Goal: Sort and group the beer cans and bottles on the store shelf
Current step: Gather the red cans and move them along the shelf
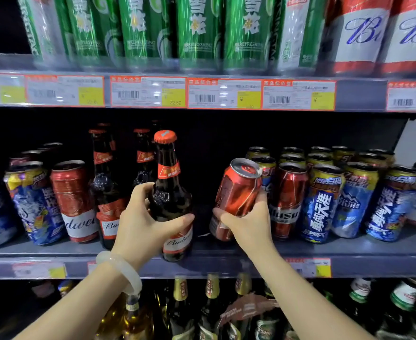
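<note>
Gripped apart over the middle shelf (349,251): brown Budweiser bottle (171,200) in left hand (144,224), tilted red can (236,200) in right hand (247,223), seemingly bound for matching red Budweiser cans (75,200) further left.

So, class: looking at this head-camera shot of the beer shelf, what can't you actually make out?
- Brand on the red can in the right hand: tilted away, fingers cover it.
- Budweiser bottle label: partly behind the left hand.
- Most price tags: blurred.
- Green cans above: tops cut off by the frame edge.
</note>
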`<action>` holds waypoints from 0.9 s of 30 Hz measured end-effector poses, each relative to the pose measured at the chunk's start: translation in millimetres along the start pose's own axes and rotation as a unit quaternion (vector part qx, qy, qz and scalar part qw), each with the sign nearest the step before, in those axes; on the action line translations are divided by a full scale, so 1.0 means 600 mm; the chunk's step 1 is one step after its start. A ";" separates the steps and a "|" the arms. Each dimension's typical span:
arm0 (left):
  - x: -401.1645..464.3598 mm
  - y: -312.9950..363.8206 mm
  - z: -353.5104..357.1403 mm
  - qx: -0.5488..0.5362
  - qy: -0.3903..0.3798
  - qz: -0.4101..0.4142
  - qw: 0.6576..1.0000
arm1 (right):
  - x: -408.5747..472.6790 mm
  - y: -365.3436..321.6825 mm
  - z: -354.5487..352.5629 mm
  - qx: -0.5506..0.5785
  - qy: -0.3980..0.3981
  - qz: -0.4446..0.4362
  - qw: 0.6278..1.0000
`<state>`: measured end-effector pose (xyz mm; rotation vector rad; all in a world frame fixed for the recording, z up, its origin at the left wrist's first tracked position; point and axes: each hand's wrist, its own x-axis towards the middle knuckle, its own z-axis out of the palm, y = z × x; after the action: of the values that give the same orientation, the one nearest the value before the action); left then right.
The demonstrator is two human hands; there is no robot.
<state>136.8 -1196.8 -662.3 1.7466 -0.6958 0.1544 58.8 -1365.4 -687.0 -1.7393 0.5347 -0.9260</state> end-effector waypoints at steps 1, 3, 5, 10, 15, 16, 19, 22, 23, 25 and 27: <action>0.001 0.002 0.009 -0.008 0.005 -0.002 1.000 | -0.003 -0.010 -0.015 0.010 0.000 -0.011 1.000; 0.006 0.010 0.034 -0.018 0.012 -0.006 1.000 | -0.004 -0.027 -0.042 0.009 -0.016 -0.025 1.000; 0.015 0.020 0.062 -0.021 0.012 -0.016 1.000 | -0.004 -0.036 -0.065 -0.004 -0.033 -0.030 0.999; 0.040 0.030 0.117 0.001 0.011 -0.039 0.999 | -0.009 -0.016 -0.109 -0.047 -0.035 -0.001 0.998; 0.068 0.012 0.133 0.007 0.012 -0.080 0.997 | -0.015 0.008 -0.145 -0.049 -0.020 0.034 0.998; 0.074 0.008 0.134 0.003 0.007 -0.086 0.996 | -0.016 0.010 -0.150 -0.051 -0.017 0.038 0.998; 0.088 0.003 0.133 -0.007 -0.030 -0.105 0.994 | -0.019 0.017 -0.163 -0.051 -0.016 0.049 0.997; 0.081 0.011 0.135 -0.011 -0.024 -0.120 0.992 | -0.023 0.023 -0.173 -0.049 -0.023 0.056 0.997; 0.068 0.017 0.138 0.013 0.016 -0.103 0.994 | -0.024 0.024 -0.178 -0.051 -0.023 0.058 0.997; 0.024 0.037 0.154 0.055 0.120 0.033 0.991 | -0.028 0.025 -0.192 -0.058 -0.026 0.060 0.996; -0.021 0.052 0.190 0.067 0.127 0.184 0.972 | -0.032 0.026 -0.211 -0.067 -0.024 0.056 0.996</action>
<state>81.5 -1301.0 -675.9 1.6706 -0.8268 0.6818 -51.9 -1431.3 -688.2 -1.8272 0.6688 -0.7820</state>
